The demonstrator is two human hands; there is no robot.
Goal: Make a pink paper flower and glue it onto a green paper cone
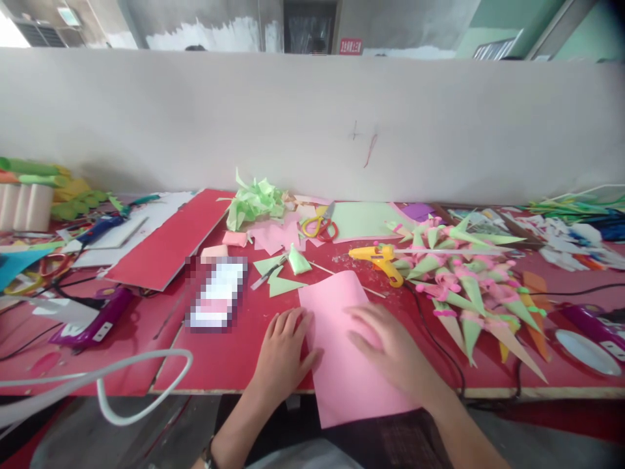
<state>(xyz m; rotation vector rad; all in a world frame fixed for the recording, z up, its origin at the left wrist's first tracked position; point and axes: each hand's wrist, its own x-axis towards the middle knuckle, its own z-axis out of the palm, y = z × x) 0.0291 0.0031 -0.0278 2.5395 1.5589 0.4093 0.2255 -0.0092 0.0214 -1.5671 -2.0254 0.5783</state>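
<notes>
Pink paper (342, 345) lay at the table's near edge, its lower end hanging over. The left hand (283, 355) rested flat at the sheet's left border, and the right hand (390, 352) lay spread open on top, gripping nothing. Pressing evenly would likely keep the sheet square. Beyond the sheet sat a yellow glue gun (378, 259) and scissors (319, 226); left of it, a pixelated object (217, 293) stayed unreadable.

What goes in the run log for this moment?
left hand: flat on pink paper sheet | right hand: flat on sheet | yellow glue gun: beyond
</notes>
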